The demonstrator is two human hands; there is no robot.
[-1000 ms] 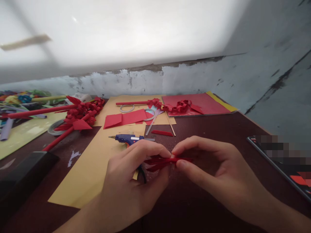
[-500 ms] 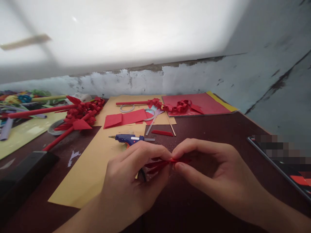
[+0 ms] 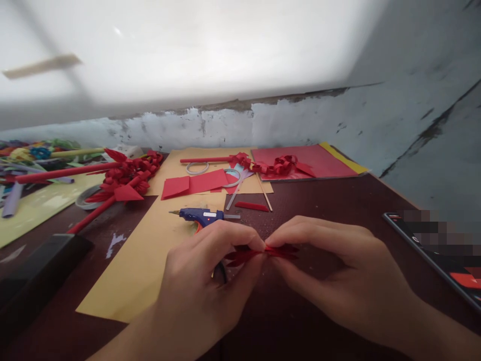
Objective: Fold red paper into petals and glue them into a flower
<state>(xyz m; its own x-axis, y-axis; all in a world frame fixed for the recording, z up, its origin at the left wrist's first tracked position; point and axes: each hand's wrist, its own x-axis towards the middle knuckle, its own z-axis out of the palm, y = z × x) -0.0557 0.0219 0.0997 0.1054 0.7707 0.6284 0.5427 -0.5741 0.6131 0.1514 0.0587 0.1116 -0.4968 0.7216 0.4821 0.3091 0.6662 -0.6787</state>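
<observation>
Between my two hands is a small red paper piece point(image 3: 281, 250), pinched at its middle, with pointed flaps spreading to both sides. My left hand point(image 3: 210, 271) grips it between thumb and fingertips, hiding part of its left flaps. From the right, my right hand point(image 3: 338, 271) has thumb and index finger on the paper near its centre. Behind my left hand a blue glue gun point(image 3: 202, 215) lies on the yellow-tan paper point(image 3: 128, 271). A red paper strip point(image 3: 251, 206) and a thin wooden stick point(image 3: 265, 193) lie beyond my hands.
Red paper flowers on stems point(image 3: 128, 175) lie at the left, near a black box-like object point(image 3: 41, 271). Folded red paper point(image 3: 205, 183), tape rings point(image 3: 197, 168) and a red sheet point(image 3: 326, 163) are at the back. A phone point(image 3: 432, 250) rests at the right.
My right hand's thumb and fingers have shifted slightly, and the right flaps of the red paper now show more. My left hand keeps its pinch.
</observation>
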